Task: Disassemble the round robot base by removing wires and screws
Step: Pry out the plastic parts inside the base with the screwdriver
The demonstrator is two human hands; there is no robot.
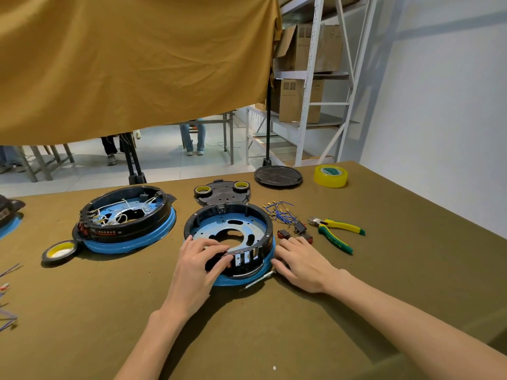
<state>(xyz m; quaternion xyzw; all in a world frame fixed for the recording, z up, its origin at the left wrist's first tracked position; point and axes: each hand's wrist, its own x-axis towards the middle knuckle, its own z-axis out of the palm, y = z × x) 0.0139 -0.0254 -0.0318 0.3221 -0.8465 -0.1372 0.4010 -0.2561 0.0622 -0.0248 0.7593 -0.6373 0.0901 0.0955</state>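
A round robot base (pixel 229 231) with a black ring, blue rim and bare blue inner plate lies in front of me, with no wires inside. My left hand (pixel 201 259) grips a black switch part at the near-left of its ring, beside several empty rectangular slots. My right hand (pixel 297 260) rests flat on the table against the base's right side, fingers on the rim. A thin metal screwdriver (pixel 258 281) lies at the near edge of the base. Removed blue wires (pixel 281 213) and black-red switches (pixel 295 231) lie to the right.
A second base (pixel 126 218), still wired, sits at left with a tape roll (pixel 60 250) beside it. Green-yellow pliers (pixel 336 231) lie right. Two black covers (pixel 222 192) (pixel 278 175), small tape rolls and yellow tape (pixel 330 175) stand at the back. Loose wires lie far left.
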